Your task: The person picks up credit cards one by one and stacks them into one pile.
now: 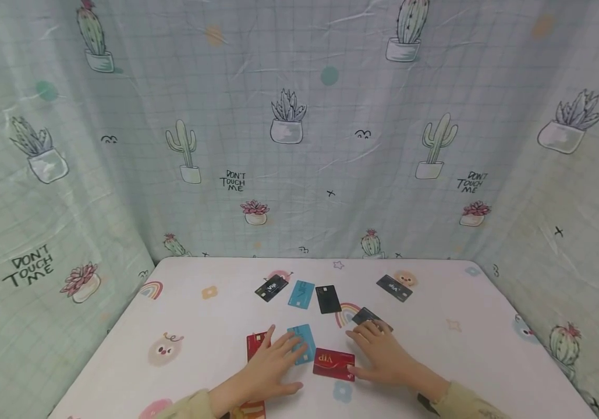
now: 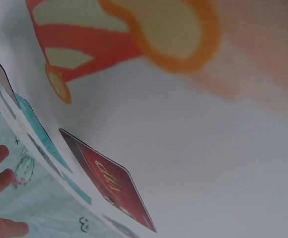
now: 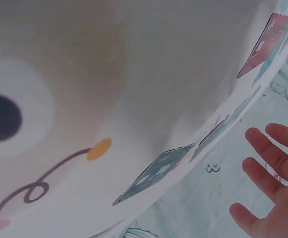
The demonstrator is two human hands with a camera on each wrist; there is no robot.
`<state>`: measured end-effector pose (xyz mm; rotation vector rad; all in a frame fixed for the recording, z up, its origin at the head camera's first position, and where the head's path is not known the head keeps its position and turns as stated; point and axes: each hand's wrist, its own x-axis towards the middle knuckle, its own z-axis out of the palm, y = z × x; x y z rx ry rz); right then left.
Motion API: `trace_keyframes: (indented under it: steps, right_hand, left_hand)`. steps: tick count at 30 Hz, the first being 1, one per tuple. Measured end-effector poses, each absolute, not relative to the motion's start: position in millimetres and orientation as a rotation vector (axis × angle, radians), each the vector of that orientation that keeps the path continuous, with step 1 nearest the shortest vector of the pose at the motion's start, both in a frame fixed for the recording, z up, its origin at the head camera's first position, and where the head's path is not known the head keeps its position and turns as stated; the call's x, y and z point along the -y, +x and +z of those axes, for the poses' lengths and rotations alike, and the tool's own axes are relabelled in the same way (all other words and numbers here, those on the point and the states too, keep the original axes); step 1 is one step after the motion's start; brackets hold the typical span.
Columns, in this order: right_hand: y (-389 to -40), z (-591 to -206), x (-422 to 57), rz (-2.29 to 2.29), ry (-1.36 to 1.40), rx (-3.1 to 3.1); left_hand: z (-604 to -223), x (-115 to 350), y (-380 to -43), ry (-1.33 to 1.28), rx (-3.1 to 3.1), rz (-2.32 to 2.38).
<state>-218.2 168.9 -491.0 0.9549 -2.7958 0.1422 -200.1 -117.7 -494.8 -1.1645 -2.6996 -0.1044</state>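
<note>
My left hand (image 1: 265,369) spreads its fingers above the table between a red card (image 1: 255,344), partly hidden behind it, and a blue card (image 1: 304,342), whose left edge its fingertips overlap. My right hand (image 1: 383,358) is also spread. Its thumb tip overlaps the right end of a red VIP card (image 1: 330,364), and its fingertips cover part of a dark card (image 1: 368,315). The left wrist view shows a red card (image 2: 114,186) flat on the table, apart from the loosely bent fingers. A dark card (image 3: 156,171) lies apart from the fingers in the right wrist view.
Farther back lie a black VIP card (image 1: 272,287), a blue card (image 1: 301,294), a plain black card (image 1: 328,299) and another dark VIP card (image 1: 394,288). The white table (image 1: 215,326) has printed drawings. Patterned cloth (image 1: 309,163) hangs behind and on both sides.
</note>
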Motion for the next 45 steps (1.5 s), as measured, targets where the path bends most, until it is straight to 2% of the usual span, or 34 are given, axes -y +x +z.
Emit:
trace_keyframes:
  steps: [12,45]
  right_hand:
    - [-218.1,-484.7,-164.2,0.11,1.052,2.856]
    - [-224.1,-495.5,-150.5,-0.18,1.125,2.777]
  left_hand:
    - [-496.9,108.0,-209.4,-1.292,2.636,0.071]
    - [-508.4,79.9,-233.1,-1.283,2.576,0.247]
